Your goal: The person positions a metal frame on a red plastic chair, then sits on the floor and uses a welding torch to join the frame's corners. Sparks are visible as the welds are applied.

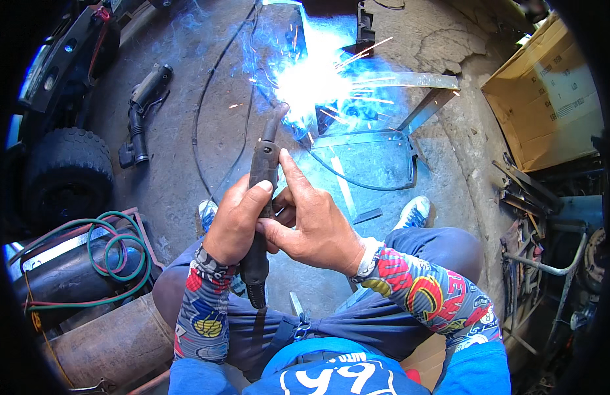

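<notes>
My left hand (pixel 234 217) grips the black handle of a welding torch (pixel 255 266), its thumb along the handle. My right hand (pixel 315 227) holds the same torch from the right, index finger stretched up along it. At the torch's tip a white-blue arc (pixel 315 82) throws sparks and smoke over a metal frame (pixel 427 81), hiding the exact point of contact. A thin black cable (pixel 200 112) loops on the concrete to the left of the work, and a flat metal strip (pixel 344 191) lies below the frame.
At left are a black power tool (pixel 147 92), a knobby tyre (pixel 65 171) and cylinders (pixel 111 336) with coiled hoses (pixel 114 253). At right stand a cardboard sheet (pixel 525 92) and assorted metal scrap (pixel 535 257). My bent legs (pixel 436 257) frame the floor in front of me.
</notes>
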